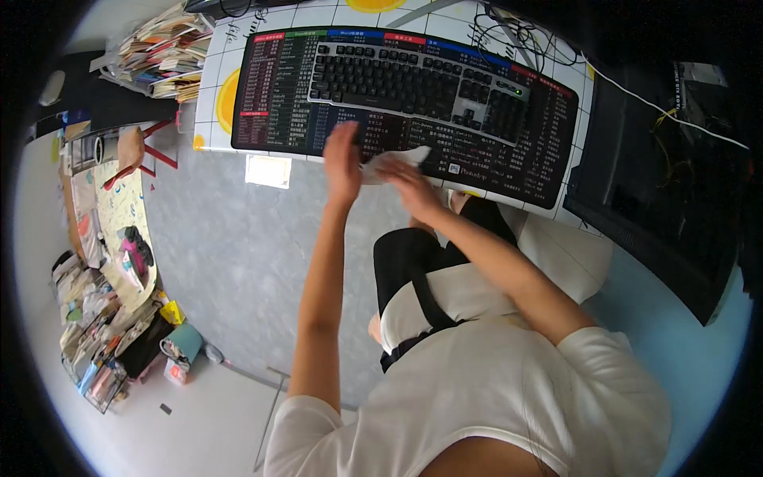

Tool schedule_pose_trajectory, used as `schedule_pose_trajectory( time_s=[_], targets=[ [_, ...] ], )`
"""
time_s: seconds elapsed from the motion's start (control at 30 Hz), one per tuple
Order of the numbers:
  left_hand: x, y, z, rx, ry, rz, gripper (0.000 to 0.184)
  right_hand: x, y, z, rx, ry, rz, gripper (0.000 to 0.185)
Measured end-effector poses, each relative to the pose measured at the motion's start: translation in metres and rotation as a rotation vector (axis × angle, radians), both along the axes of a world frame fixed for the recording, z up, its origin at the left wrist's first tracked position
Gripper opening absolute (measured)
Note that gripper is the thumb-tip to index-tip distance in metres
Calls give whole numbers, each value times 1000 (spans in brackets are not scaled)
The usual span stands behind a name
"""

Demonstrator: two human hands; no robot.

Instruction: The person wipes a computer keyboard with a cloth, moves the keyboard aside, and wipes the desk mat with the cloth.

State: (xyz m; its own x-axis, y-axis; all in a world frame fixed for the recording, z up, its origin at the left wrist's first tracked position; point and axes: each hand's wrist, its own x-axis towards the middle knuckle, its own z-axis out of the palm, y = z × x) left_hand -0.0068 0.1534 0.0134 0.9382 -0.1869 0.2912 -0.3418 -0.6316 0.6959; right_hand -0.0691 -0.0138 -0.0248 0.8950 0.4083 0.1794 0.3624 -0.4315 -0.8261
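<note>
A thin white tissue or cloth lies at the front edge of the desk mat, between my two hands. My right hand is closed over the tissue; its fingers are blurred by motion. Just left of it, my left hand is raised at the mat's edge with its fingers stretched out, also blurred. The left hand seems to hold nothing, and whether it touches the tissue I cannot tell. Beyond both hands a black and silver keyboard rests on the mat, with a green light at its right end.
Tangled black cables lie at the desk's back right. A black computer case stands to the right. Stacked papers and books are at the back left. A red-legged stool and a teal bin stand on the left.
</note>
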Motion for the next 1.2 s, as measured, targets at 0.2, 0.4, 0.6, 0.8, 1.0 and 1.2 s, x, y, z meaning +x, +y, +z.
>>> schedule_pose_trajectory(
  time_s=[0.2, 0.4, 0.6, 0.8, 1.0, 1.2],
  targets=[
    [-29, -7, 12, 29, 48, 179, 35, 21, -8, 60, 153, -29, -325, 53],
    [-45, -65, -13, 167, 206, -95, 39, -10, -119, 17, -607, -59, 10, 56],
    [-53, -71, -13, 177, 223, -83, 40, 3, -85, 6, -661, -55, -4, 54],
    [-55, -70, -14, 245, 223, -135, 42, -27, -140, 10, -726, -50, -66, 55],
    [-60, -76, -19, 272, 192, -90, 43, 6, -100, 13, -662, -83, -62, 49],
    [-66, -89, -23, 333, 215, -9, 45, -45, -165, 10, -744, -107, -134, 55]
  ],
)
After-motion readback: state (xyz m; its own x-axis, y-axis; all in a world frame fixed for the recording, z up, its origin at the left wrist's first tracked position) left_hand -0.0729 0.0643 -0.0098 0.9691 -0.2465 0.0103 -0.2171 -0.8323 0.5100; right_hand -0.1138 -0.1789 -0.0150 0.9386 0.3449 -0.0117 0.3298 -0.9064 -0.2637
